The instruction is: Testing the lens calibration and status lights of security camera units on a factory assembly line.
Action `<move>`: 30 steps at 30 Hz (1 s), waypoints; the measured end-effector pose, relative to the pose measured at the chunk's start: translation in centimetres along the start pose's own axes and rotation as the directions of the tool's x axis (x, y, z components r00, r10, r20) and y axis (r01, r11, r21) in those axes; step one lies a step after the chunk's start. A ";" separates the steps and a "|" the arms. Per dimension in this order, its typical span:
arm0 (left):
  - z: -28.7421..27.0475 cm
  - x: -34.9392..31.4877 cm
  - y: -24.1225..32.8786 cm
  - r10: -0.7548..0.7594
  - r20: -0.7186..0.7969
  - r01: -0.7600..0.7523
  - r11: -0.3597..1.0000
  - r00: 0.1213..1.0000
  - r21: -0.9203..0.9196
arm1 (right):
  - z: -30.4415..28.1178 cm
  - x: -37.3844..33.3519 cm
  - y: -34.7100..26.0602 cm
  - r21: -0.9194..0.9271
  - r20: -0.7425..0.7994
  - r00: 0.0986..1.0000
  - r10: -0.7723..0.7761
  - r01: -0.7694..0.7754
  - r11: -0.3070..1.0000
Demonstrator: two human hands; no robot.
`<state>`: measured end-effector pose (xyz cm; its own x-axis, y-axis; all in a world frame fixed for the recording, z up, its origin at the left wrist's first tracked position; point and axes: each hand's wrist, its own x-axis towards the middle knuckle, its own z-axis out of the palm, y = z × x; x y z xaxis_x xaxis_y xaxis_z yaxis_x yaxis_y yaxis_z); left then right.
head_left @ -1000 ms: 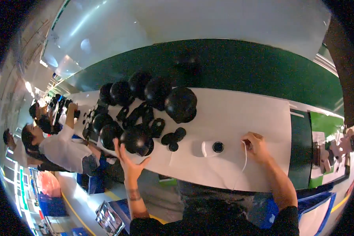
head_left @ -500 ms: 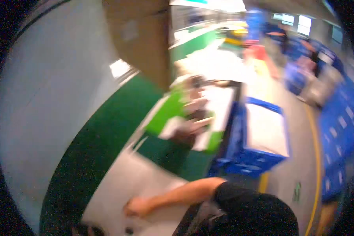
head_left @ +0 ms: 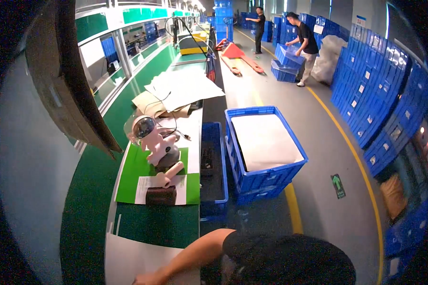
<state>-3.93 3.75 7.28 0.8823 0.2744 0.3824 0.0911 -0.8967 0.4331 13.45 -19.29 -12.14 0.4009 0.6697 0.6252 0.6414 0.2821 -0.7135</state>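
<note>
My right forearm reaches in from the lower right, under a black short sleeve. My right hand is at the bottom edge, over or on a white sheet on the bench; its fingers are cut off, so their pose and any hold are hidden. My left hand is out of the picture. Farther along the bench, a green mat carries a dark brown ribbed cylinder, a pale pink rounded handle-like piece and a pale device with a round dark lens.
Loose white sheets and black cable lie beyond. A brown cardboard piece hangs at upper left. Blue crates, one holding white sheets, flank the bench's right side. A red pallet jack, two people and stacked blue crates line the aisle.
The view has swung and sharpened, bringing more of the aisle into sight. My right hand now sits lower, partly past the bottom edge; it was fully visible on the white sheet.
</note>
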 end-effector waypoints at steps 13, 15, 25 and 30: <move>8.0 2.0 8.8 0.723 0.332 -0.439 0.651 0.606 -0.619 | -4.3 -2.9 -6.5 0.200 -0.336 0.939 0.068 0.001 0.980; 8.0 1.9 8.6 0.742 0.304 -0.477 0.634 0.598 -0.609 | -4.5 -3.4 -7.8 0.234 -0.333 0.937 0.108 -0.029 0.972; 7.9 -4.3 4.0 0.508 0.225 -0.416 0.837 0.831 -0.355 | -3.5 -6.5 -15.0 0.164 -0.214 0.904 0.371 -0.342 0.925; 12.2 -10.1 9.4 -0.041 0.302 0.293 0.399 0.952 -0.869 | -1.4 -8.4 -13.5 0.394 0.064 0.754 0.653 -0.621 0.678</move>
<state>-6.37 -11.69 -2.45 0.9761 0.1933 0.0996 -0.1063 0.0244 0.9940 2.32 -29.65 -7.31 0.6797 0.7333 -0.0148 -0.0715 0.0461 -0.9964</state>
